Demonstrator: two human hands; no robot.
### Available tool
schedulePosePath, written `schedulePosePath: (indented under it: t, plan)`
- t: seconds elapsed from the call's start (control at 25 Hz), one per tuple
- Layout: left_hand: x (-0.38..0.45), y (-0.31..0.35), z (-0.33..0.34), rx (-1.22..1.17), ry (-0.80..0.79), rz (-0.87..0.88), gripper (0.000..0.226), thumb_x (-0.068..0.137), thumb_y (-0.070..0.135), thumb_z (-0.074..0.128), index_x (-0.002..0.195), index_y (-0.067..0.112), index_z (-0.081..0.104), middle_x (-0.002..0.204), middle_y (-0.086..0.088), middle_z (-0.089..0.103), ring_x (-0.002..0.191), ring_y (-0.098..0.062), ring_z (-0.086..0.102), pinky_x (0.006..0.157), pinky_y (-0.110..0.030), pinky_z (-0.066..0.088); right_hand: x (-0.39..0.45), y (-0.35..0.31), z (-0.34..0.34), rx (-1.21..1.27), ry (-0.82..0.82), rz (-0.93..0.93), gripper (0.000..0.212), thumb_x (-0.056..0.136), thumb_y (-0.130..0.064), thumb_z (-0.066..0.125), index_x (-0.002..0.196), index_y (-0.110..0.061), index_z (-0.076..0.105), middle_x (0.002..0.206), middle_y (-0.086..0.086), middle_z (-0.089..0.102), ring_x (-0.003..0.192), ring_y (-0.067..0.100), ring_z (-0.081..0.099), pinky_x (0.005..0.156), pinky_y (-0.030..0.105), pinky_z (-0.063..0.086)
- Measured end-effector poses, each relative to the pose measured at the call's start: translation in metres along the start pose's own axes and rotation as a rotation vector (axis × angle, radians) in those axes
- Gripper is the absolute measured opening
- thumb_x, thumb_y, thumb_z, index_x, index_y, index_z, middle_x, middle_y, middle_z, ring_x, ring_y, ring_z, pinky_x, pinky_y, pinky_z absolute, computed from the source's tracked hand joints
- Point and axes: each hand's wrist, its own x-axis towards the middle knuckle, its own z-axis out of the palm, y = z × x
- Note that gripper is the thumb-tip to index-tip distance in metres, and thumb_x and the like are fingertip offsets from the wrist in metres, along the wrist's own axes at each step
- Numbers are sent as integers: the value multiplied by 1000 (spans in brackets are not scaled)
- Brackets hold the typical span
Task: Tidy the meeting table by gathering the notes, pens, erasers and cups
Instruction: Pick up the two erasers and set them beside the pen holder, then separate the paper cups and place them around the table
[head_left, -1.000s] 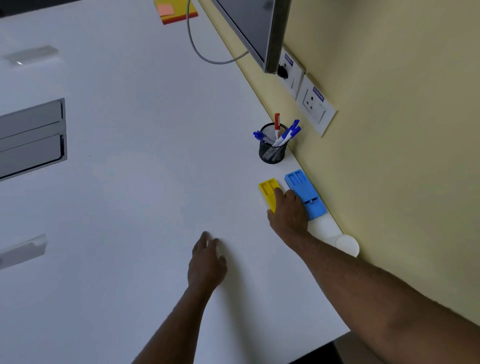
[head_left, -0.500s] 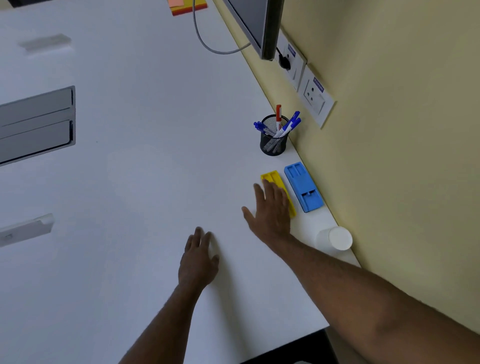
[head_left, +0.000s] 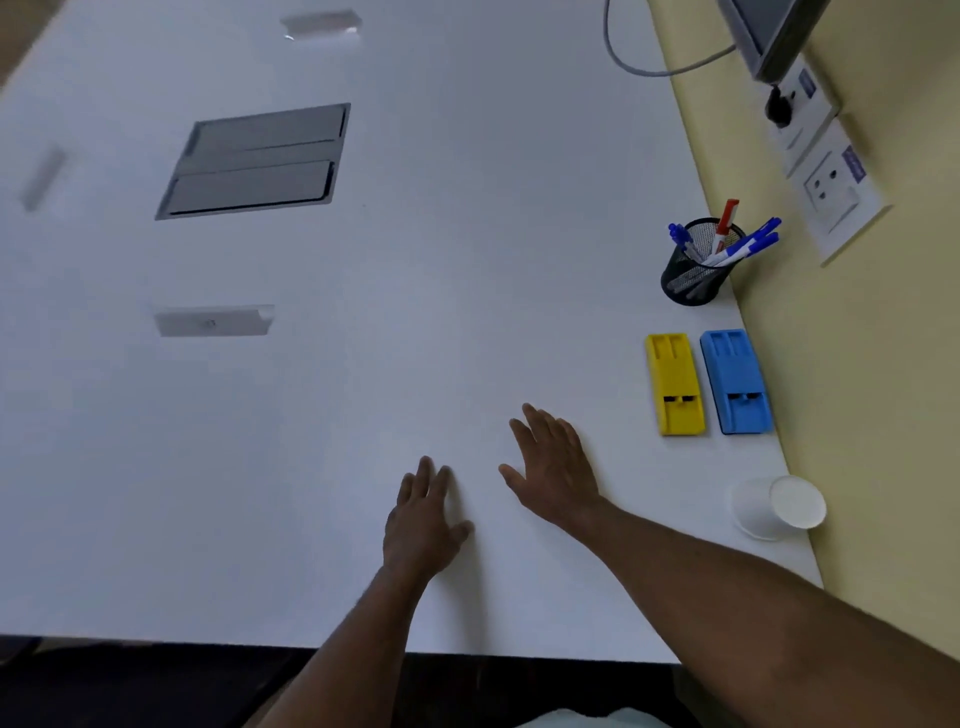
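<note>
On the white desk (head_left: 467, 260) the left hand (head_left: 423, 519) lay flat, fingers straight, holding nothing. Beside it the right hand (head_left: 553, 470) was spread, also empty. Further right lay 2 erasers, 1 yellow eraser (head_left: 674, 383) and 1 blue eraser (head_left: 735, 381), side by side. A mesh pen holder (head_left: 693, 270) held several pens (head_left: 748, 244). 1 paper cup (head_left: 776, 506) lay tipped over near the wall.

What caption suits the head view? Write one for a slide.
Both hands, left and right, open on the table, beside erasers, pen pot and cup.
</note>
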Motion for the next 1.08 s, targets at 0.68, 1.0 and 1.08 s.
schedulePosePath:
  t: [0.68,1.0,1.08]
  plan:
    - [-54,-26,27,118,-195,43,117,73,60,72,151,37,-12,157,-1,-32,148,-32,-19,114,-60,18,-102,57,-64,-414,304,370,41,74,-19,73,112,-10,59,114,14,58,108,33,54,100,50,38]
    - [-54,-31,31,115,-181,59,115,73,63,71,151,39,-10,157,2,-32,148,-30,-18,114,-61,17,-137,110,-97,-271,176,741,54,80,-25,63,129,-11,45,127,14,46,115,32,43,87,45,42]
    - [-54,-32,32,102,-173,59,115,72,63,71,151,40,-9,158,2,-31,148,-30,-17,114,-62,18,-136,114,-98,-197,184,793,55,81,-20,63,131,-14,42,130,14,42,117,33,40,87,45,44]
